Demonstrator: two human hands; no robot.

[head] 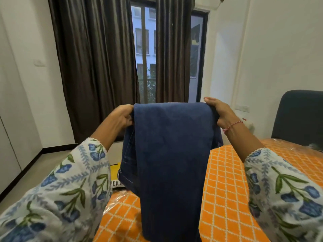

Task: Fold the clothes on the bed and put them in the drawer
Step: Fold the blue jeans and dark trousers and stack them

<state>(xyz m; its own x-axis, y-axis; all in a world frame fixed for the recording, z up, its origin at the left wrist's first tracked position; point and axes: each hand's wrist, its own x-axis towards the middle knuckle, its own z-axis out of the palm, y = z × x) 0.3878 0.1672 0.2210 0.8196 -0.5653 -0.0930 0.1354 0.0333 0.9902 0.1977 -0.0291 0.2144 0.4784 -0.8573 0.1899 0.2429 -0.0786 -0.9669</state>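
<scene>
From the head camera, a pair of dark blue jeans (172, 154) hangs doubled over in front of the person, held up above the bed (227, 180). The fold runs along the top edge, level between the two hands, and the cloth drops straight down to the orange, white-latticed bedcover, where its lower end passes out of view at the bottom of the picture. The left hand (122, 117) grips the left end of the fold, fingers curled round the cloth. The right hand (217, 111) pinches the right end, thumb on top and fingers tucked behind (a red thread bracelet (233, 125) sits on that wrist). Both forearms wear floral sleeves (57, 186) in blue and green on white.

Beyond the jeans stand dark brown curtains (94, 63) parted over a window (146, 49). A dark headboard (298, 116) rises at the right, against the white wall.
</scene>
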